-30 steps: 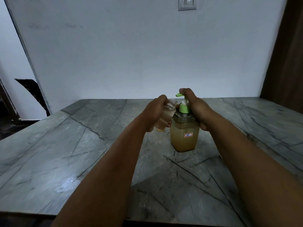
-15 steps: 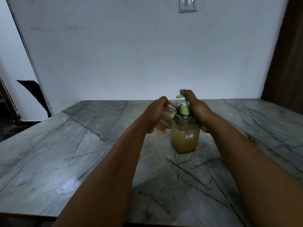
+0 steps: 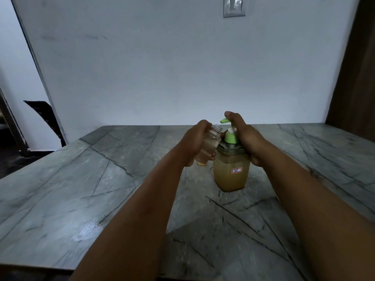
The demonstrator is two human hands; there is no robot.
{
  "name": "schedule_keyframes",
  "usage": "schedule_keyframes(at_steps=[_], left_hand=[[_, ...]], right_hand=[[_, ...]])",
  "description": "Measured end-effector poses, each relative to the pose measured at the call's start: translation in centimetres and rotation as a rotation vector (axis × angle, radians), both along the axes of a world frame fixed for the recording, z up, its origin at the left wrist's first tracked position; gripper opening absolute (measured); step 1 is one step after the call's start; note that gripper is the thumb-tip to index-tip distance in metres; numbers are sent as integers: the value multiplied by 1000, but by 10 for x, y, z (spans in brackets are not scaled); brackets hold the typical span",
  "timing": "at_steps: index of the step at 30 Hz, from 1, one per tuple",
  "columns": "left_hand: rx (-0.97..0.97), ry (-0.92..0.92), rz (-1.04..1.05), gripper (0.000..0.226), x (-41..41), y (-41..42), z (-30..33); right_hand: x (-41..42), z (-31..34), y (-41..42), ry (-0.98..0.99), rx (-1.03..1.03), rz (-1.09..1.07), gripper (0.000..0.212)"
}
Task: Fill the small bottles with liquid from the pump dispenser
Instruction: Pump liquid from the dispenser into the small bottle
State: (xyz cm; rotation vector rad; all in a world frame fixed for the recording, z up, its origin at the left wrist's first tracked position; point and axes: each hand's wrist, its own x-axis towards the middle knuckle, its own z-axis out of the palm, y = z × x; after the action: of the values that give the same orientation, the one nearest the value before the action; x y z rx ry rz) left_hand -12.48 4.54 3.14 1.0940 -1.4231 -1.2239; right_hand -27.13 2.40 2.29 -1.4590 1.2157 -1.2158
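Small clear plastic bottle (image 3: 209, 145) just left of frame centre, tilted, open threaded neck beneath the green spout, gripped in our left hand (image 3: 194, 144), our right hand (image 3: 244, 136) wrapped over the square amber-filled pump dispenser (image 3: 231, 171) on the grey marble table (image 3: 81, 179), finger atop the pump head.

Pump dispenser (image 3: 231, 175) stood on the desk (image 3: 81, 189), right of centre, well short of the back wall (image 3: 162, 67). Small bottle (image 3: 209, 146) was held tilted above the desk, just left of the dispenser, mouth near the spout (image 3: 223, 120). Left hand (image 3: 195, 144) wrapped the bottle; right hand (image 3: 243, 136) lay over the pump head. Wall switch (image 3: 234, 6) sat high behind, chair (image 3: 45, 120) beyond the desk's far left corner.
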Motion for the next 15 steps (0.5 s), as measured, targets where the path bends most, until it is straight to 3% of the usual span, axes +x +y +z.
schedule_keyframes(at_steps=[12,15], left_hand=[[5,54,-66,61,2,-9,-4],[7,56,-69,60,2,-10,-5]], right_hand=[[1,4,0,-32,26,-17,45],[2,4,-1,-11,14,-51,52]])
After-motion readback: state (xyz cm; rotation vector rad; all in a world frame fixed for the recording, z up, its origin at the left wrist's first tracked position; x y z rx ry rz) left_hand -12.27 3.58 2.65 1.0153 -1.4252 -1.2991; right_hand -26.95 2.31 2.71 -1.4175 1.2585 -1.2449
